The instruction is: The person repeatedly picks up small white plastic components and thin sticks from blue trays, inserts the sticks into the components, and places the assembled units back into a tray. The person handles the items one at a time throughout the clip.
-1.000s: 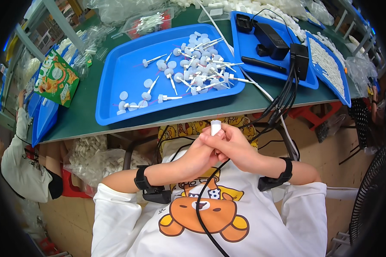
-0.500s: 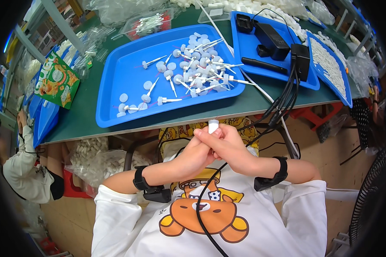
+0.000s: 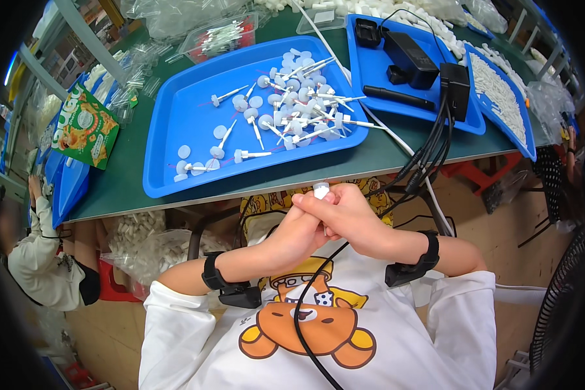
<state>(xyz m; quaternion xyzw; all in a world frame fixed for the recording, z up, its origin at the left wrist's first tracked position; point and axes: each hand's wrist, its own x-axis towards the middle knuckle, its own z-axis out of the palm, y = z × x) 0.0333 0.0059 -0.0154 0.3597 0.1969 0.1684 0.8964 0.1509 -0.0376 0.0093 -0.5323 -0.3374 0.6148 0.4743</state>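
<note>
Just below the table's front edge, my left hand (image 3: pixel 298 227) and my right hand (image 3: pixel 348 216) are pressed together with fingers bent round each other. A small white plastic piece (image 3: pixel 321 189) with a round top pokes up from between them. What the fingers cover of it is hidden; a sliver of white shows lower down between the hands. Beyond them on the table lies a blue tray (image 3: pixel 195 110) with a heap of thin white stick-like parts (image 3: pixel 299 123) and translucent round discs (image 3: pixel 220 132), some with fine red threads.
To the right, another blue tray (image 3: pixel 461 125) carries a black power adapter (image 3: pixel 409 62) and cables. White rods fill a further blue tray (image 3: pixel 500 97). A green snack bag (image 3: pixel 88 127) stands at left. A black cable (image 3: pixel 299 325) crosses my shirt. Another person (image 3: pixel 45 253) sits far left.
The white piece has shifted slightly and tilted between my hands, with a white sliver now showing below. My hands stay together in nearly the same place.
</note>
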